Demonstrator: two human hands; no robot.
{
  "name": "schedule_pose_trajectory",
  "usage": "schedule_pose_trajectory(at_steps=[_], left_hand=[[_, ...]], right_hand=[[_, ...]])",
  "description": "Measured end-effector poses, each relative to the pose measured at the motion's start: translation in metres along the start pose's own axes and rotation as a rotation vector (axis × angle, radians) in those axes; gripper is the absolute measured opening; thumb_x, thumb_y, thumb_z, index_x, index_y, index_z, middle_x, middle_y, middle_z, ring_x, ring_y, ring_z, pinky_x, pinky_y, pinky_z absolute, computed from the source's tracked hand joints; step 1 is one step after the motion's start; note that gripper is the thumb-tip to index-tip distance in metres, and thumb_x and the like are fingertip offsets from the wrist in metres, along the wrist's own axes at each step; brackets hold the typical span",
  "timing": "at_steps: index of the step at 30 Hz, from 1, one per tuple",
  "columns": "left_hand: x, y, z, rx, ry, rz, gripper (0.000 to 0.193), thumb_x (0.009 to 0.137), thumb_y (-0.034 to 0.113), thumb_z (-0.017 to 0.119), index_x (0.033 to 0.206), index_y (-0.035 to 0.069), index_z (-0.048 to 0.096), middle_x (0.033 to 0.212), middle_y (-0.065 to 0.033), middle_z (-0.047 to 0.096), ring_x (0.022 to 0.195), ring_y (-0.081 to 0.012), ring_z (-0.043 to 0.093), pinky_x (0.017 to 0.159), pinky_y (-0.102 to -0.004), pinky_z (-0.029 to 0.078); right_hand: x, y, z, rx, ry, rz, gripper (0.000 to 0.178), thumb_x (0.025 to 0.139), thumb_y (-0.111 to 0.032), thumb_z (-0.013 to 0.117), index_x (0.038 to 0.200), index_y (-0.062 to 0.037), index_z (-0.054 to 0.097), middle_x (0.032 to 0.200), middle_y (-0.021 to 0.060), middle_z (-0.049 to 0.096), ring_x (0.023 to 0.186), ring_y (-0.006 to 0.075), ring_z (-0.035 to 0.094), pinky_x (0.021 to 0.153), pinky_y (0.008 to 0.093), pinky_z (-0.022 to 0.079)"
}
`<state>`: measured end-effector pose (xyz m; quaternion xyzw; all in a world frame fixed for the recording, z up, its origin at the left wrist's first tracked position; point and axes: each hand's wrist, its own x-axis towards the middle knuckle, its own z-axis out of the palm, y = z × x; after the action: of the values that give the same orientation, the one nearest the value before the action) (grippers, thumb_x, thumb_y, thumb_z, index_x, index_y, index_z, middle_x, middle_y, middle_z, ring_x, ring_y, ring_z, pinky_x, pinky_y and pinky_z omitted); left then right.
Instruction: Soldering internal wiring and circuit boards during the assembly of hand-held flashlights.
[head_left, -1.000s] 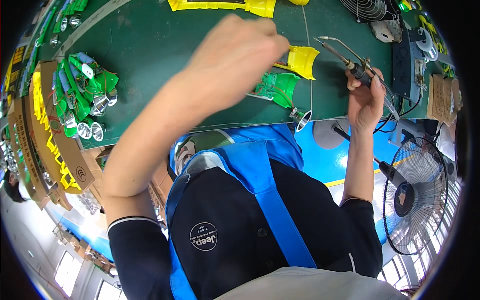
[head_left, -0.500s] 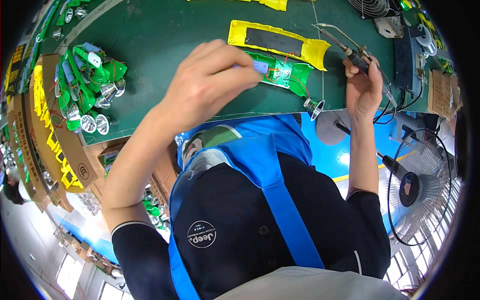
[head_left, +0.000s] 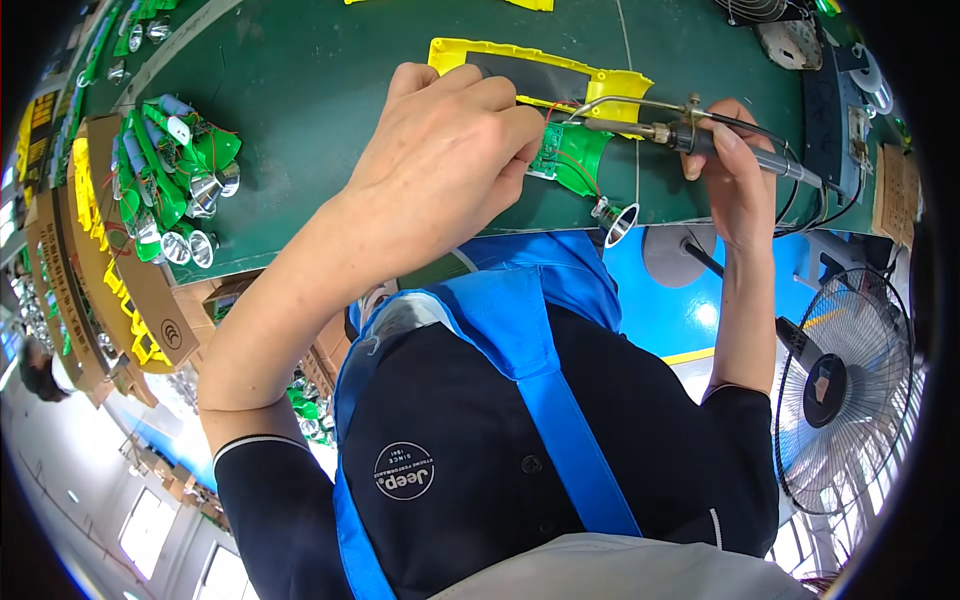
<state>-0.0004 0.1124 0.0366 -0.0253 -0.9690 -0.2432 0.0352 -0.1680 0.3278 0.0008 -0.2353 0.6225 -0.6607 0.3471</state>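
My right hand (head_left: 738,180) is closed round a soldering iron (head_left: 655,131) with a curved metal feed tube fixed along it. The iron's tip reaches leftward to the circuit board (head_left: 546,152) in a green flashlight shell half (head_left: 587,168). Over the shell's left part lies my left hand (head_left: 450,150), its fingers bent and pinched together beside the iron's tip. Whatever they hold is hidden. From the board, red wires run to a silver reflector cup (head_left: 614,222) at the bench edge. Just behind lies a yellow shell half (head_left: 620,88) with a dark inlay, partly covered by my left hand.
Several green shell assemblies with reflectors (head_left: 203,190) are piled at the left of the green bench (head_left: 300,90). Beside them stands a cardboard box (head_left: 150,290) with yellow parts. A dark station unit (head_left: 820,120) with cables is at the right, above a standing fan (head_left: 840,390).
My left hand moved right over the board, hiding the blue cell. My right hand swung the soldering iron from upright-slanting to nearly level, bringing its tip to the board.
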Motion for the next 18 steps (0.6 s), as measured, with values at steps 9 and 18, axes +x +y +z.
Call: schedule_pose_trajectory(at_steps=[9, 18], left_hand=[[0.001, 0.006, -0.001, 0.034, -0.041, -0.125, 0.008, 0.070, 0.003, 0.062, 0.072, 0.008, 0.056, 0.070, -0.0022, 0.054, 0.074, -0.0201, 0.053, 0.077, -0.0347, 0.035], [0.002, 0.008, 0.000, 0.033, -0.023, -0.132, 0.008, 0.070, 0.004, 0.062, 0.071, 0.008, 0.055, 0.068, -0.0017, 0.053, 0.072, -0.0203, 0.053, 0.076, -0.0348, 0.034]], right_hand=[[0.014, -0.010, 0.010, -0.171, -0.134, 0.125, 0.033, 0.077, -0.029, 0.060, 0.085, 0.0023, 0.054, 0.066, 0.0064, 0.054, 0.057, 0.0110, 0.051, 0.057, 0.0225, 0.038], [0.013, -0.010, 0.011, -0.210, -0.188, 0.142, 0.031, 0.077, -0.028, 0.062, 0.083, 0.0006, 0.051, 0.066, 0.0061, 0.054, 0.057, 0.0098, 0.052, 0.057, 0.0209, 0.039]])
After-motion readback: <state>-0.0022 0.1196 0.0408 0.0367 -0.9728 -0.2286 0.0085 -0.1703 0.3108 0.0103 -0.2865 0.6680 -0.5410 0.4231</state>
